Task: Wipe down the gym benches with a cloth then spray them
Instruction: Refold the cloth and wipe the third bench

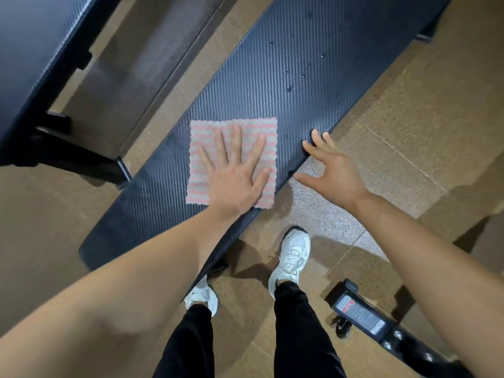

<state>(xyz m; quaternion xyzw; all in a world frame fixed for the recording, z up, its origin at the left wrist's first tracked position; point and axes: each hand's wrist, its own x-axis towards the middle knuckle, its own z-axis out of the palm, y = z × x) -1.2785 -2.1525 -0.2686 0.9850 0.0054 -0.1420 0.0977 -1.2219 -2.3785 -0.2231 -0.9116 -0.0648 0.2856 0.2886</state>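
Note:
A long dark textured gym bench (pixel 308 64) runs diagonally from the lower left to the upper right. A pink and grey zigzag cloth (pixel 245 129) lies flat on its near part. My left hand (pixel 234 173) presses flat on the cloth, fingers spread. My right hand (pixel 330 165) rests its fingertips on the bench's right edge, fingers apart, holding nothing. A few water droplets (pixel 289 88) sit on the bench pad farther up. No spray bottle is in view.
A second dark bench (pixel 32 55) stands at the upper left with its black metal foot (pixel 81 156). A black equipment bar with a label (pixel 362 315) lies on the brown floor at lower right. My white shoes (pixel 291 257) stand beside the bench.

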